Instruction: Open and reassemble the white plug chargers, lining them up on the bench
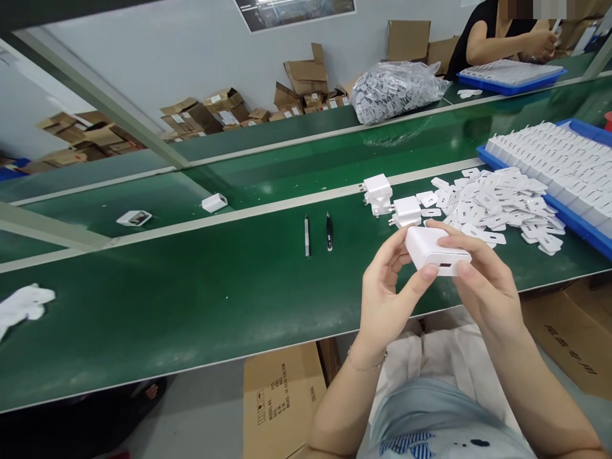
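Between my two hands, above the near edge of the green table, is a white USB charger (433, 247) with its port side turned toward me. My left hand (389, 280) grips its left side, thumb at the lower front corner. On its right side, my right hand (488, 274) has a thumb at the front corner and fingers over the top. Just beyond stand more white chargers (406, 211) with metal plug pins. A loose pile of flat white cover plates (497, 201), several with a small slot, lies to the right.
Tweezers (329, 233) and a slim pen-like tool (306, 236) lie mid-table. A blue tray (581, 223) of white parts stands at right. Two white pieces rest on the conveyor (268, 185). Across it are a bag of parts (399, 89) and a person (502, 44) working.
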`<state>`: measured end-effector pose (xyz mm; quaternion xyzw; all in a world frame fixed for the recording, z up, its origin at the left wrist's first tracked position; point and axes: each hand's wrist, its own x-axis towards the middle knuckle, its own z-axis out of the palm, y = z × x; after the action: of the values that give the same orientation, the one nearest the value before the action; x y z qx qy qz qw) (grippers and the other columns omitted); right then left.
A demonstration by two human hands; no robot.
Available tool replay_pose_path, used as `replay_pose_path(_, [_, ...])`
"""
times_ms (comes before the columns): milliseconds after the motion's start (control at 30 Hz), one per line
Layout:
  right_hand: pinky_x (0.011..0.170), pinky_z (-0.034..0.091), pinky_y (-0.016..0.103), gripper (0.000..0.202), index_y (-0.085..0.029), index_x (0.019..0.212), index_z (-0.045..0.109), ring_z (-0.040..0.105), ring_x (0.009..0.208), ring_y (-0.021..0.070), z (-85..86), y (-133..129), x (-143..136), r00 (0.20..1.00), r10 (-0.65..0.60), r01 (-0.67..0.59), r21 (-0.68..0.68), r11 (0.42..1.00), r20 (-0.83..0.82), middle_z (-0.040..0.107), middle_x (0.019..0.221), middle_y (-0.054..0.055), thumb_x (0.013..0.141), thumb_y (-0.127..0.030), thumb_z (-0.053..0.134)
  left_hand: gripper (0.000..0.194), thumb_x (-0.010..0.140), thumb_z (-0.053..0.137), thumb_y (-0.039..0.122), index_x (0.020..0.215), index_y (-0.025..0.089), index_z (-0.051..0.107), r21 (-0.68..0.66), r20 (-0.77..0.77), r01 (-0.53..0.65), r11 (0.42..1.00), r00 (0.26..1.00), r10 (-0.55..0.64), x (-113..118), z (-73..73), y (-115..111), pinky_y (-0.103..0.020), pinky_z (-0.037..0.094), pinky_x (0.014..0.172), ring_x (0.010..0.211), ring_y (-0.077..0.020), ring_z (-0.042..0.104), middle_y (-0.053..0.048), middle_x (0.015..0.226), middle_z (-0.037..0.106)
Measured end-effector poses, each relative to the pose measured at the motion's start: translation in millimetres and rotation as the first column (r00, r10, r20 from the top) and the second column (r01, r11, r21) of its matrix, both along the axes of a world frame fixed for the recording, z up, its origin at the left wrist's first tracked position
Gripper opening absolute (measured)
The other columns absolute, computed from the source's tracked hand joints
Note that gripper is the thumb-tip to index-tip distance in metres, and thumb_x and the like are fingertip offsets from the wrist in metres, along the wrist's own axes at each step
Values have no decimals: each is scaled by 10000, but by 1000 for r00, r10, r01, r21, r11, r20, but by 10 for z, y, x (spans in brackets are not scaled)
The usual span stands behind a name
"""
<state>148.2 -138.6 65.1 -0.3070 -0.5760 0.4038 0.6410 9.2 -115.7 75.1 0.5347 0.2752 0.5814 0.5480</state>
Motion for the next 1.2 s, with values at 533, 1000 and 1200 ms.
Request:
replay_pose_path(533, [941, 482, 392, 318, -317, 1201, 631, 460, 1268, 249, 5, -59, -12, 964, -182, 132, 241, 961, 195, 536, 1294, 59, 912, -207, 556, 445, 796, 718, 410, 1196, 228, 645, 103, 20, 4, 995, 1000, -6, 48, -59, -29, -255, 548, 823, 967, -197, 653, -67, 1092, 687])
replay_pose_path(1000, [935, 489, 456, 156, -246, 972, 636, 525, 1187, 267, 1, -20, -206, 942, -317, 304, 119, 945, 108, 620, 1092, 88, 929, -313, 502, 397, 777, 709, 469, 1045, 178, 678, -42, 169, -117, 992, 978, 122, 258, -204, -42, -285, 495, 749, 857, -191, 600, -64, 944, 646])
replay_pose_path(1200, [949, 479, 398, 123, -258, 965, 645, 533, 1175, 221, -68, 8, -181, 967, -253, 252, 41, 967, 23, 614, 1113, 60, 928, -279, 529, 340, 741, 746, 455, 922, 174, 683, -126, 217, -104, 987, 967, 130, 336, -203, -14, -276, 463, 767, 823, -166, 566, -36, 867, 616])
